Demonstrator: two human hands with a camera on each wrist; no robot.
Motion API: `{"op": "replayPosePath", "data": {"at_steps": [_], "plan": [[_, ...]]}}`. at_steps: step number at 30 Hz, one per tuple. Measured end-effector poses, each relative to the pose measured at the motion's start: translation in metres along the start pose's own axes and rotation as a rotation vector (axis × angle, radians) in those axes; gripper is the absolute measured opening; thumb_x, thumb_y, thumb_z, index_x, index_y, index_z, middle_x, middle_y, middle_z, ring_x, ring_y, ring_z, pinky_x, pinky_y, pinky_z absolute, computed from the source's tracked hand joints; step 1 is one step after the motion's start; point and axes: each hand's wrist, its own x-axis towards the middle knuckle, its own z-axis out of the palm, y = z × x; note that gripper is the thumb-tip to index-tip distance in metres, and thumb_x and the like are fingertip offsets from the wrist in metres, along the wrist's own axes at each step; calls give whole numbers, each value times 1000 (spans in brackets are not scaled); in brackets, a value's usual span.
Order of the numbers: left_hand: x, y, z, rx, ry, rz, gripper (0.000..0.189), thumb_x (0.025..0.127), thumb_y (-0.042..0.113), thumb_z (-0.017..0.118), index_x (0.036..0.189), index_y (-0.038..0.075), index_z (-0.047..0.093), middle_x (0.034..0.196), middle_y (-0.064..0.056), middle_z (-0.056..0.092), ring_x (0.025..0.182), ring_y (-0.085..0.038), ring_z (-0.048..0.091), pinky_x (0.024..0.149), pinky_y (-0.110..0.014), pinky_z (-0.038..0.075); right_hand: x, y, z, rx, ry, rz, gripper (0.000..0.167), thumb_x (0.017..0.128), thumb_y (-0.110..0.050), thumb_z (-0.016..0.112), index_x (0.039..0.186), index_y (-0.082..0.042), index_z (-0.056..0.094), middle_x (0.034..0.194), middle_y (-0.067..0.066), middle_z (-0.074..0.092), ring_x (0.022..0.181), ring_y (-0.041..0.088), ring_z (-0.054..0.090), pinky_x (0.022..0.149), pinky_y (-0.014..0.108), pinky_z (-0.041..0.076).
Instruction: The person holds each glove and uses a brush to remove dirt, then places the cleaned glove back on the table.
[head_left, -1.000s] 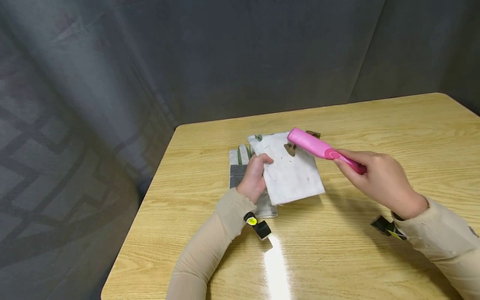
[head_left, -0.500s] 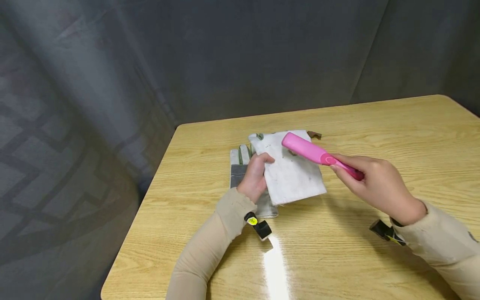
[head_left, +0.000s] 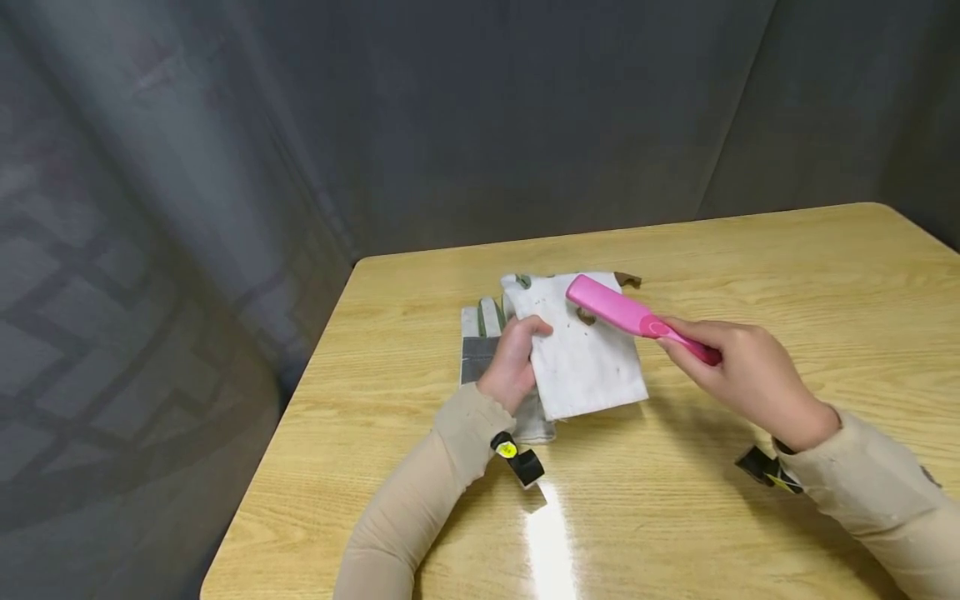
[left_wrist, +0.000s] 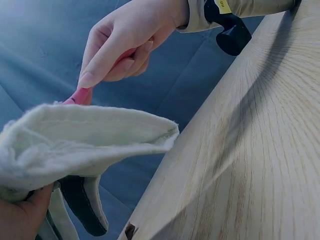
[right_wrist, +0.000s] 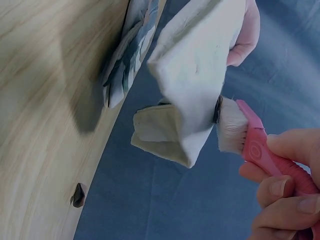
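My left hand (head_left: 513,358) grips a white work glove (head_left: 588,375), thumb on top, and holds it tilted above the table. Small dark specks and a brown flake (head_left: 586,317) show on its upper face. In my right hand (head_left: 750,367) is a pink-handled brush (head_left: 611,307), its back turned up. The right wrist view shows the white bristles (right_wrist: 232,127) against the glove, beside a dark bit. The left wrist view looks along the fuzzy cuff (left_wrist: 90,132) of the held glove. A second glove (head_left: 477,346), grey and white, lies partly hidden beneath my left hand.
Another brown flake (head_left: 627,279) lies on the wooden table (head_left: 360,400) beyond the held glove. Dark grey curtains (head_left: 487,125) hang behind the table and to its left.
The brush has shifted slightly left over the held glove, and the brown flake under it shows less than before. The left hand keeps its hold, almost still.
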Motion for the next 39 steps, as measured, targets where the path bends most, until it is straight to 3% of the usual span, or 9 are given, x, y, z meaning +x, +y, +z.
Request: {"op": "replayPosePath", "data": {"at_steps": [14,23,29,34,39], "plan": [[3,2,0,2,-9,16,57,77,-5,36,132,8,39,121,-6,52,108,-16,51,104,-33,40,5,5,-1,-14,17,14,27,80,-18,72,102,-3,72,50,-8,35,48,-3,23,43,15,20],[4,2,0,-10,10,15,60,76,-5,37,135,8,38,133,-10,48,116,-18,48,109,-35,37,5,-1,-3,23,37,-3,26,78,-13,72,103,-3,72,51,-9,32,49,-3,21,41,15,20],[4,3,0,-5,16,2,59,76,-5,37,134,7,40,130,-9,51,112,-16,50,107,-34,39,5,-6,-5,41,49,-21,27,76,-9,73,102,-3,72,53,-9,31,49,-4,21,42,14,21],[3,3,0,0,26,-2,58,77,-5,37,133,8,41,127,-9,52,110,-16,51,105,-34,40,4,-4,-1,9,23,-37,26,78,-15,73,101,-4,72,53,-9,31,50,-3,21,43,14,19],[3,2,0,-2,27,-6,58,76,-5,37,133,8,41,123,-7,53,109,-16,51,104,-33,41,4,-1,-1,-39,15,4,28,80,-19,72,104,-3,71,52,-7,33,49,-2,21,42,16,18]]}}
